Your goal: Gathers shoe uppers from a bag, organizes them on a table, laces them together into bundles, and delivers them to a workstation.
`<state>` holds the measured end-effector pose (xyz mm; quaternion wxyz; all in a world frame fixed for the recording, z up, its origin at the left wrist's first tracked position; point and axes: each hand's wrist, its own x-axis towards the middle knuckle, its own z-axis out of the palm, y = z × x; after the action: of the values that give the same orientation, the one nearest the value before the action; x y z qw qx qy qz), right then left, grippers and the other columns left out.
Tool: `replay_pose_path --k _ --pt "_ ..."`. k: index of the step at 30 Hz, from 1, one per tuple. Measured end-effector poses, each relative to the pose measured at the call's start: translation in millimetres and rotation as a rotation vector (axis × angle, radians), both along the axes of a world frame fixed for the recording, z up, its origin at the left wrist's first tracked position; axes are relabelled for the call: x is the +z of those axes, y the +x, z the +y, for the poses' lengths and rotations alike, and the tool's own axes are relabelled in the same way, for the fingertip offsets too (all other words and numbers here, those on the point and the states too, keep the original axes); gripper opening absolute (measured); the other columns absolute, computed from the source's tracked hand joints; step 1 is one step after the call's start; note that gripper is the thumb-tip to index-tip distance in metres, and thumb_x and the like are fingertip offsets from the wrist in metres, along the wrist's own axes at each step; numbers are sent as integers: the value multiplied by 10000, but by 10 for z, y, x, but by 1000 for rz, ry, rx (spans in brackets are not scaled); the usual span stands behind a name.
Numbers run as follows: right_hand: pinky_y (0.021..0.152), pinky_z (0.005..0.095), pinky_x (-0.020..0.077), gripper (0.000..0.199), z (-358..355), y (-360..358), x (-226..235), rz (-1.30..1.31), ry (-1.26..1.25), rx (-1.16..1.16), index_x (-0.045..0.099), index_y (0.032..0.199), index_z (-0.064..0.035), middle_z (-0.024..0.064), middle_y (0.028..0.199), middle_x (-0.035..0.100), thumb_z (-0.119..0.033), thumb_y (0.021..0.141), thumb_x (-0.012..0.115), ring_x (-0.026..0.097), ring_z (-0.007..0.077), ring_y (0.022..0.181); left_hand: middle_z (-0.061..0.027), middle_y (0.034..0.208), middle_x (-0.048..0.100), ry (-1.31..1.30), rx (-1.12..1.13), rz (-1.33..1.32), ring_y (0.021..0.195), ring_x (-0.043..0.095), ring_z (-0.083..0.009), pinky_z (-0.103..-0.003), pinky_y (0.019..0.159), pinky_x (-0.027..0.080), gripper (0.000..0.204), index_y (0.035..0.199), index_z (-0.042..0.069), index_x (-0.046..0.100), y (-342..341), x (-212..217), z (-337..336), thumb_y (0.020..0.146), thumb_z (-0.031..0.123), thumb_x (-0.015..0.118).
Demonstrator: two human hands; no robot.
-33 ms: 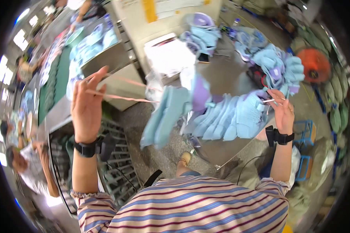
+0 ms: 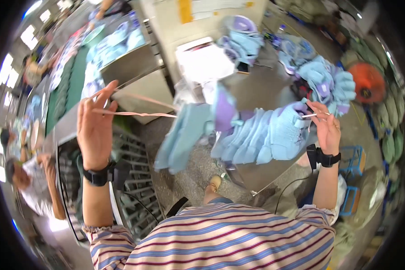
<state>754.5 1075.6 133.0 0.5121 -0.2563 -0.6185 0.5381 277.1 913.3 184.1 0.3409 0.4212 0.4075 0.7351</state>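
Left of centre: left hand (image 2: 96,135) raised, wrist upright, fingers partly curled with a pink band (image 2: 139,114) hooked over them; both strands run right, near straight, so the raised arm probably serves to hold the slack out. Middle of frame: a hanging pair of blue-green pieces (image 2: 184,130) where the band's strands end (blurred; cannot tell how they join). Right of these, a row of pale-blue pieces (image 2: 288,135) stands packed side by side along the edge of a metal table (image 2: 254,174), perhaps so each is within reach. Right of centre: right hand (image 2: 327,128) at the row's end, forearm rising from the lower right, wrist near straight, fingertips pinching a thin white stick (image 2: 308,116) that points left toward the last piece, probably gripped near one end to leave its tip free.
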Motion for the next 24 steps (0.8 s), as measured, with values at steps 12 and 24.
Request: replay_pose_path --k 12,24 --pt "1005 552 190 504 -1636 -3478 703 51 176 1365 617 543 -49 23 471 412 -406 872 479 620 358 636 -255 1309 366 204 1043 136 1259 326 -309 -317 912 412 330 1113 30 518 -275 112 -4934 935 272 380" --pt "1018 507 217 398 -5104 -5320 93 318 -92 2542 537 485 21 50 450 414 -158 833 466 526 213 482 -162 1152 542 92 2383 225 1054 515 -202 -263 810 414 310 1058 14 541 3172 -122 -7649 928 269 422"
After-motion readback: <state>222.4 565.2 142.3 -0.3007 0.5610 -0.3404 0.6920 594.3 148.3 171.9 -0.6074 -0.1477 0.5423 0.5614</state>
